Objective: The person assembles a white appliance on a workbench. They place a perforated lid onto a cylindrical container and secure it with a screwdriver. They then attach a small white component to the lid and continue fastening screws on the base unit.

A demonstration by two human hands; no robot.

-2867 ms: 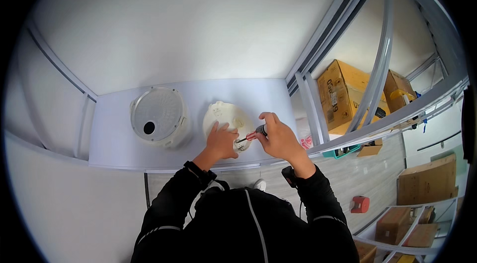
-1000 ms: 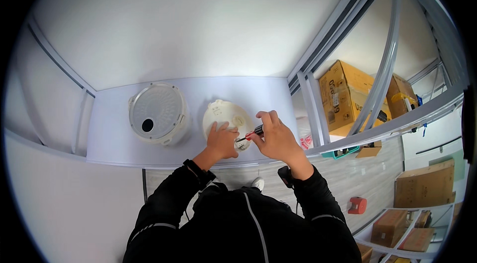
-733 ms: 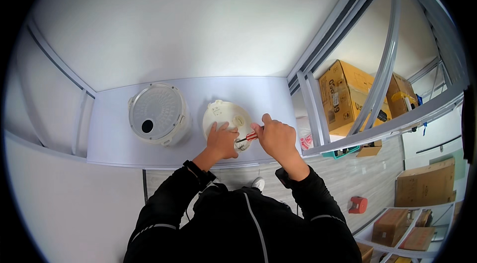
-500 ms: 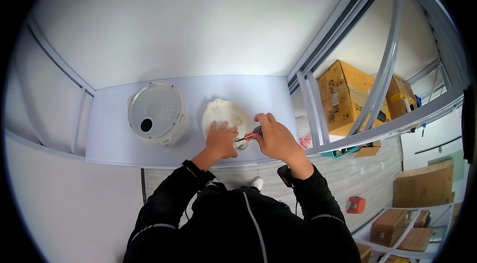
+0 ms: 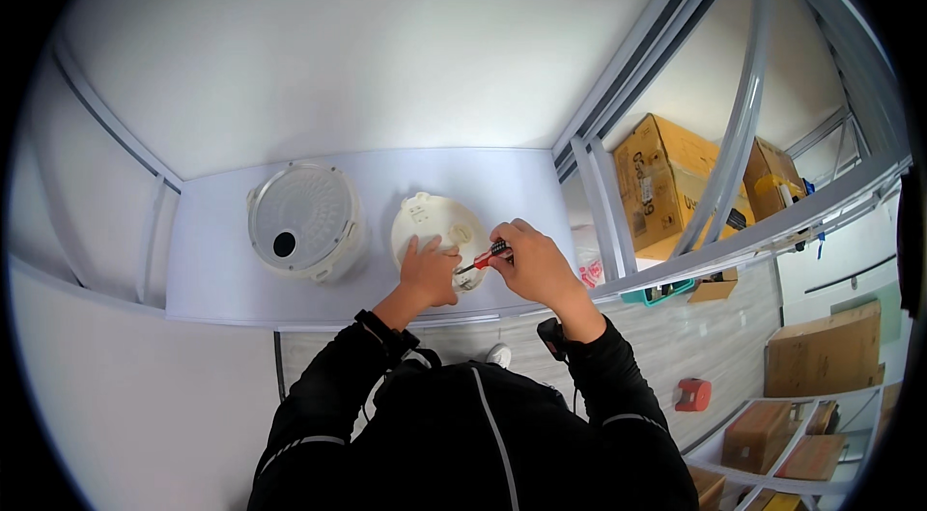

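Observation:
A round cream plastic cover (image 5: 436, 214) lies on the white tabletop, with moulded details on its upward face. My left hand (image 5: 428, 271) rests on its near part, fingers spread and holding nothing. In my right hand (image 5: 537, 265) is a screwdriver (image 5: 488, 258) with a red and black handle. Its shaft slants down to the left, and the tip reaches the cover's near edge beside my left fingers. What the tip touches is too small to make out. Left of the cover stands a round whitish appliance body (image 5: 307, 212) with a translucent top and a black round spot.
The white table (image 5: 212, 250) ends at a near edge before my body. Grey metal framing (image 5: 608, 207) rises at its right. Beyond it are cardboard boxes (image 5: 666, 183) and a teal basket (image 5: 661, 294). A red stool (image 5: 692, 395) stands on the floor, near shelves of boxes (image 5: 758, 436).
The screwdriver's handle has turned and shifted slightly in my right hand, showing more red. My left hand stays on the cover.

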